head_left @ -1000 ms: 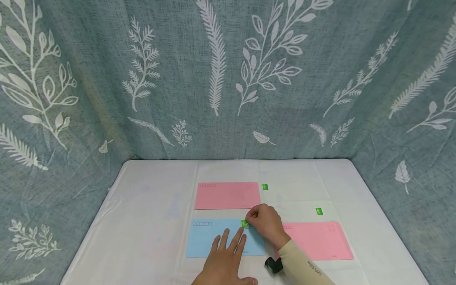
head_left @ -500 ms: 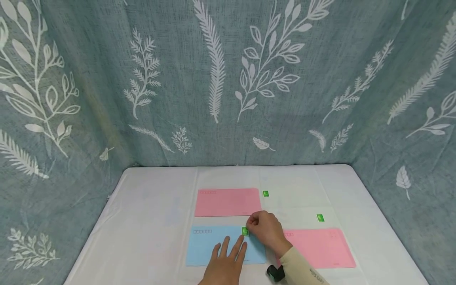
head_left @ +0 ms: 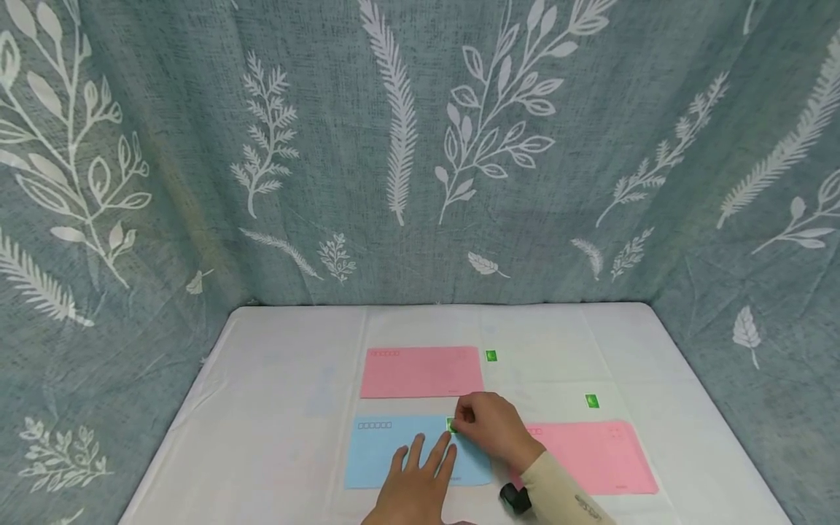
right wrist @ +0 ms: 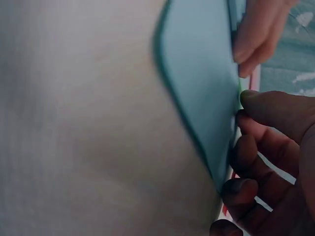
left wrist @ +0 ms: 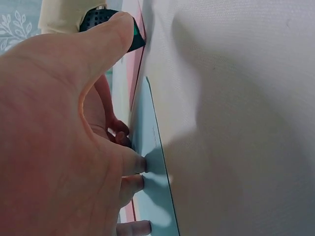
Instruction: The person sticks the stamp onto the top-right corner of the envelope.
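Observation:
A blue envelope (head_left: 370, 456) lies on the white table, a small green stamp (head_left: 449, 422) at its upper right corner. My right hand (head_left: 495, 430) pinches the stamp's right side between thumb and index finger, covering much of it. In the right wrist view the thumb (right wrist: 268, 107) reaches a green sliver at the envelope's edge, the other fingers curled beneath. My left hand (head_left: 415, 487) rests with spread fingers on the envelope, one fingertip just below the stamp. The left wrist view shows those fingertips touching the blue paper (left wrist: 142, 118).
One pink envelope (head_left: 420, 373) lies behind the blue one; another pink envelope (head_left: 597, 459) is to the right, partly under my right forearm. Two more green stamps lie on the cloth, the rear stamp (head_left: 491, 356) and the right stamp (head_left: 592, 401). A dark device (head_left: 515, 498) sits at the right cuff.
My right thumb and fingers have come slightly further over the stamp, hiding more of it. The left hand stays on the blue envelope. The head view has tilted up a little.

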Demonstrator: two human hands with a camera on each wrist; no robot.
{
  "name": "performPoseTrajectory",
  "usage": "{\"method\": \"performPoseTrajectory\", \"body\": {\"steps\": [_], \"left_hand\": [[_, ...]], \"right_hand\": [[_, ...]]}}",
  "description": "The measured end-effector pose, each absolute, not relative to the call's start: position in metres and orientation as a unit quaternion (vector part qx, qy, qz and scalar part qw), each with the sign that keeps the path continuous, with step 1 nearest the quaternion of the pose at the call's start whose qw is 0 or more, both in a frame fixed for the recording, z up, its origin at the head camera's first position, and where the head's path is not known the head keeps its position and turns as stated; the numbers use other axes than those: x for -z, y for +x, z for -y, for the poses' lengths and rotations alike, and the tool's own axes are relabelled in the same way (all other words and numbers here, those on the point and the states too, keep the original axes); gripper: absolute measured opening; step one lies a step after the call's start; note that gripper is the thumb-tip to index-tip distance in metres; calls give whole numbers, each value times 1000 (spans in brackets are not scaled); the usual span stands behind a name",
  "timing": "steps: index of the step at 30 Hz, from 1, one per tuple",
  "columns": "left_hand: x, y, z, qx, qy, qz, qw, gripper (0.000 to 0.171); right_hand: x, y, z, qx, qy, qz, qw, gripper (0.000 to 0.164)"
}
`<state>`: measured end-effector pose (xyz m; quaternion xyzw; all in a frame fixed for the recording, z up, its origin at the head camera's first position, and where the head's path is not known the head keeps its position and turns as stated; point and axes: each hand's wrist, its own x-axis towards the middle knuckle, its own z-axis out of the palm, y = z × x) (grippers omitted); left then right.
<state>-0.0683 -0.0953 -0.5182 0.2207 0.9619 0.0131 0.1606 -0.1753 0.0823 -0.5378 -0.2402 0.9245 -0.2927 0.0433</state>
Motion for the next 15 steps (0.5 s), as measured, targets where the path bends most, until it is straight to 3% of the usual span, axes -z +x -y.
{"method": "performPoseTrajectory", "body": {"steps": [15], "left_hand": [[524,-69,94,-20,226,-963,143,108]], "right_hand": [[539,-180,-81,232,-282,-930,33,25]]}}
